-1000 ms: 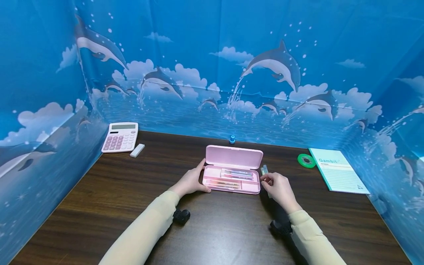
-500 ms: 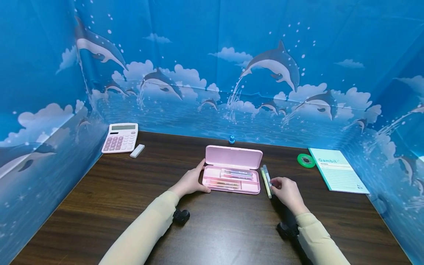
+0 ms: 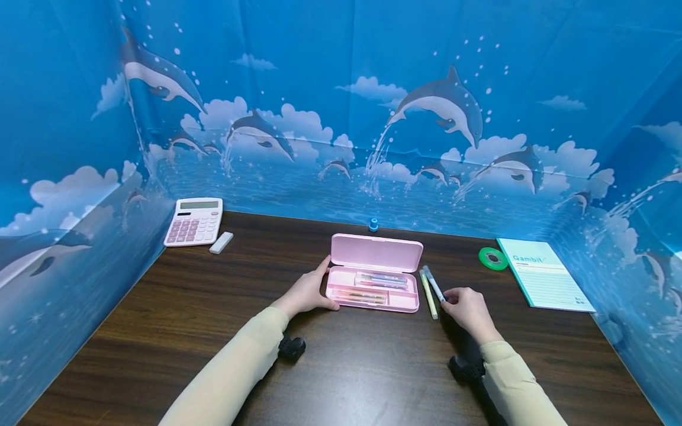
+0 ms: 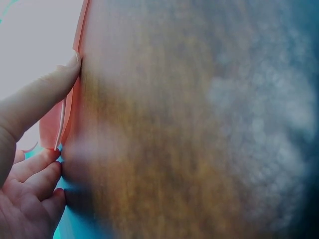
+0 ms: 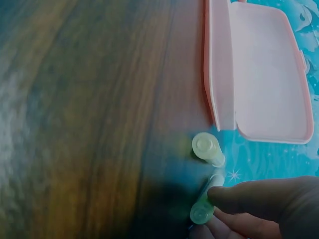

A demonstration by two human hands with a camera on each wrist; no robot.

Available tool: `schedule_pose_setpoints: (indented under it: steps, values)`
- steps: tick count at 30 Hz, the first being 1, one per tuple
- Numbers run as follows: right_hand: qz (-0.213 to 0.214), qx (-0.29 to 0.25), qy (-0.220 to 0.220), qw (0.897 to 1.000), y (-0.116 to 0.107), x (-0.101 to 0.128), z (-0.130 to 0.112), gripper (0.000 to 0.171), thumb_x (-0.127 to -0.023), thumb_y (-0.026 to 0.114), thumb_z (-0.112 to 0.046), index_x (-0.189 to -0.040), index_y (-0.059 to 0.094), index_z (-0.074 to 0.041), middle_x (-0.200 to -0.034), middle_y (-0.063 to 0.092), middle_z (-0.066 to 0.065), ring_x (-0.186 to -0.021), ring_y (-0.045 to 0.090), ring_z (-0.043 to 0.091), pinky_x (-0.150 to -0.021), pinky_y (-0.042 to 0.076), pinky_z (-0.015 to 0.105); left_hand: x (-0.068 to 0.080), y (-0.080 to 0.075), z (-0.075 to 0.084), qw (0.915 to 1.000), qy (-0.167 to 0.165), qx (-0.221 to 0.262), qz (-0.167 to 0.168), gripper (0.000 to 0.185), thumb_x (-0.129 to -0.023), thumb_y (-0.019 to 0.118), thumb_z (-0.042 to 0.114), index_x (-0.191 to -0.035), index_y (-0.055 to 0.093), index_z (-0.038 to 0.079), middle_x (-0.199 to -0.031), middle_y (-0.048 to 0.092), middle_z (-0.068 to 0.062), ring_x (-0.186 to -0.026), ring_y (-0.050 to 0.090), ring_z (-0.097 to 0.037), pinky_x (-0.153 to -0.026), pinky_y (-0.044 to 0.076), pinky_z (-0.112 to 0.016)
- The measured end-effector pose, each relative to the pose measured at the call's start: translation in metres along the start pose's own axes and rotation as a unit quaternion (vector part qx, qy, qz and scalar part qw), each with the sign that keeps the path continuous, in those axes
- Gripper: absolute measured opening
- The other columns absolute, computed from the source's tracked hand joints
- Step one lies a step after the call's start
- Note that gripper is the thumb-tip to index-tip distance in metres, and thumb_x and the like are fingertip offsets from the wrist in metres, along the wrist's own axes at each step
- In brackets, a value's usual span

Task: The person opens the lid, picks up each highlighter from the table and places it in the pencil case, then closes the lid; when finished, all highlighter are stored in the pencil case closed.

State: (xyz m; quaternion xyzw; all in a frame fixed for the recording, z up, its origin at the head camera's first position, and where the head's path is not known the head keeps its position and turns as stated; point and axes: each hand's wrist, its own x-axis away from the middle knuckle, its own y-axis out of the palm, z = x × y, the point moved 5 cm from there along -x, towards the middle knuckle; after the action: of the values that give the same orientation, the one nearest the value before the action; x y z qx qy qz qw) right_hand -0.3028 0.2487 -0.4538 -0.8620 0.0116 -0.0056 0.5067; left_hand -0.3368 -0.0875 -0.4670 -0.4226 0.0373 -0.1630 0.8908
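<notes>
An open pink pencil case (image 3: 375,253) lies mid-table with several pens in its tray (image 3: 401,303). My left hand (image 3: 326,285) grips its left end, thumb on the far side and fingers on the near side; the left wrist view shows the thumb on the pink edge (image 4: 75,99). Right of the case lie a yellow-green pen (image 3: 428,294) and a pale blue pen (image 3: 436,283). My right hand (image 3: 446,297) pinches the blue pen's near end. The right wrist view shows both pens end-on, the nearer pen (image 5: 203,211) under my fingertips (image 5: 249,196), beside the case (image 5: 259,74).
A pink calculator (image 3: 193,220) and a white eraser (image 3: 221,242) sit at the back left. A small blue object (image 3: 373,224) is behind the case. A green tape roll (image 3: 492,258) and a teal notebook (image 3: 543,273) lie at the right. Dolphin-print walls enclose the dark wooden table (image 3: 160,307).
My right hand has moved from beside the case's right end to the right and nearer. Both pens now lie on the table, and the blue pen's near end has swung right.
</notes>
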Motion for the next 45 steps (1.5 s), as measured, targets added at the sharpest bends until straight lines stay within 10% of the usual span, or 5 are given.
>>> schedule_pose_setpoints:
  steps: [20,45]
  values:
    - [0.039,-0.016,0.009,0.999,-0.013,0.005,0.009,0.013,-0.077,0.064,-0.003,-0.088,0.068,0.002,-0.075,0.065,0.009,-0.067,0.054,0.021,-0.061,0.043,0.033,0.002,-0.002,0.000,1.0000,0.005,0.005,0.000,0.120,-0.066,0.088,0.028,-0.153,0.009,0.006,-0.145,0.044,-0.012,-0.130,0.044,-0.028,-0.106,0.035,-0.044]
    - [0.050,-0.016,-0.084,0.995,-0.013,0.012,-0.034,0.011,-0.076,0.070,0.001,-0.087,0.069,-0.001,-0.079,0.061,0.007,-0.071,0.052,0.020,-0.066,0.048,0.037,0.001,0.000,0.001,1.0000,0.005,0.004,0.003,0.120,-0.065,0.088,0.029,-0.153,0.009,0.006,-0.143,0.046,-0.012,-0.129,0.045,-0.028,-0.106,0.035,-0.044]
